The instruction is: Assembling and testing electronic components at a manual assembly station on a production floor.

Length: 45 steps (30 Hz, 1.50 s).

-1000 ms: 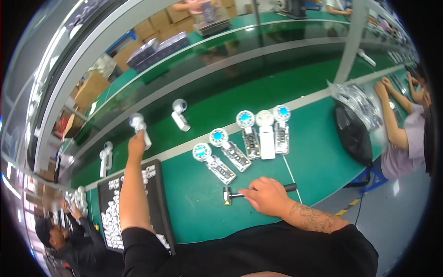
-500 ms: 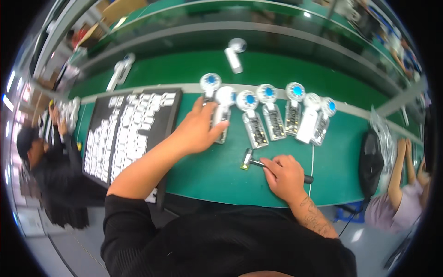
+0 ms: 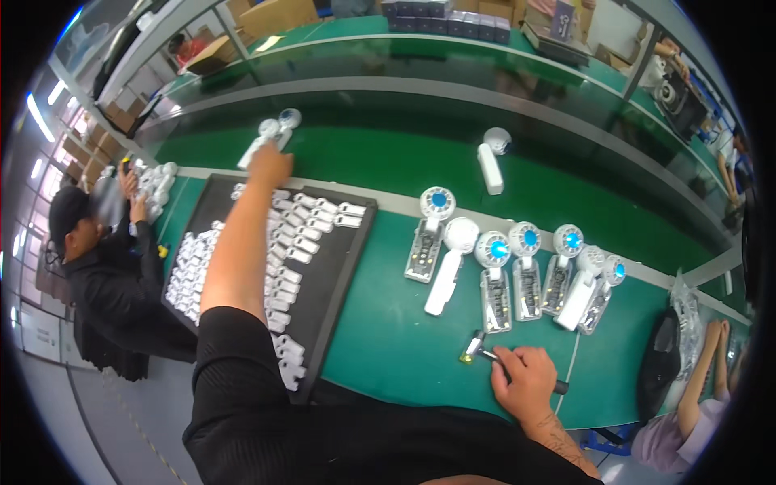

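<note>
My left hand point(image 3: 272, 164) reaches to the back left, over the handle of a white handheld fan point(image 3: 250, 152). Its fingers are partly hidden, so their grip does not show. A second fan point(image 3: 288, 121) lies right beside that one. Low on the bench, my right hand point(image 3: 527, 381) is closed round the black handle of a small hammer point(image 3: 472, 347) with a yellowish, see-through tip. Beyond it several fans point(image 3: 495, 295) lie in a row, most with blue centres and bared circuit boards. Two of them, including a white one point(image 3: 443, 283), show plain white handles.
A black tray point(image 3: 349, 267) of small white parts covers the bench's left. Behind runs a green belt point(image 3: 380, 153) with a lone fan point(image 3: 491, 166). A black bag point(image 3: 656, 356) lies at the right edge. A co-worker point(image 3: 113, 275) is at left, another person's arms point(image 3: 703, 372) at right.
My left hand has let go of the row of fans and moved to the pair at the back left. My view has swung left. The right hand still holds the hammer.
</note>
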{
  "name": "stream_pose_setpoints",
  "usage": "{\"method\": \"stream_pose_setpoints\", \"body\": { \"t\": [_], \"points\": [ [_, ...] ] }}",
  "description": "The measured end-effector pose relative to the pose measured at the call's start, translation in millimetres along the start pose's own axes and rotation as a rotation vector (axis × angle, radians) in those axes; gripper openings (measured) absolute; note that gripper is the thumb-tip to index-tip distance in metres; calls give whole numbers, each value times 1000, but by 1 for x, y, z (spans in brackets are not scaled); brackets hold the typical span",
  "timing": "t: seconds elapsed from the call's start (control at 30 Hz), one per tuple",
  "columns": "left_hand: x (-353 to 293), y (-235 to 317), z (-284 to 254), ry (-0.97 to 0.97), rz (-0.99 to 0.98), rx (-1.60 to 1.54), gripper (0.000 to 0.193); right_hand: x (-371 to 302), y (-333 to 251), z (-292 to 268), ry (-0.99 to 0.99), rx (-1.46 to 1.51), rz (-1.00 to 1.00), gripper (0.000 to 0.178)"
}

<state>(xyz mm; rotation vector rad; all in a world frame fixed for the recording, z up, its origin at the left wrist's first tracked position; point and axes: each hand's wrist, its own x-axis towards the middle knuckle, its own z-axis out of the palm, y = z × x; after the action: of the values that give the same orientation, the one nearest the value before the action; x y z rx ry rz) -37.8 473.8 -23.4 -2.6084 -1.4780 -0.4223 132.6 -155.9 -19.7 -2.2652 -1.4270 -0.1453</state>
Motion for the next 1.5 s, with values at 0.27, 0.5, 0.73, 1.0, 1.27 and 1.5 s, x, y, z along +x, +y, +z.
{"method": "stream_pose_setpoints", "body": {
  "t": [0.27, 0.5, 0.73, 1.0, 1.27, 1.5],
  "points": [
    [89, -64, 72, -178, -41, 121, 62, 6, 1, 7, -15, 33, 98, 28],
    [98, -17, 86, -203, -184, -18, 50, 4, 11, 6, -19, 116, 17, 31],
    [-60, 73, -114, -385, -97, -2314, 41, -1, 10, 10, 10, 87, 10, 30],
    [-146, 35, -147, -234, -144, -849, 36, -4, 1, 8, 9, 118, 13, 26],
    [-232, 74, -103, -182, -13, -68, 45, -12, 13, 2, 27, 113, 30, 25],
    [-228, 59, -78, -48, -53, -70, 54, -14, 17, 3, 18, 149, -22, 25]
  ]
}}
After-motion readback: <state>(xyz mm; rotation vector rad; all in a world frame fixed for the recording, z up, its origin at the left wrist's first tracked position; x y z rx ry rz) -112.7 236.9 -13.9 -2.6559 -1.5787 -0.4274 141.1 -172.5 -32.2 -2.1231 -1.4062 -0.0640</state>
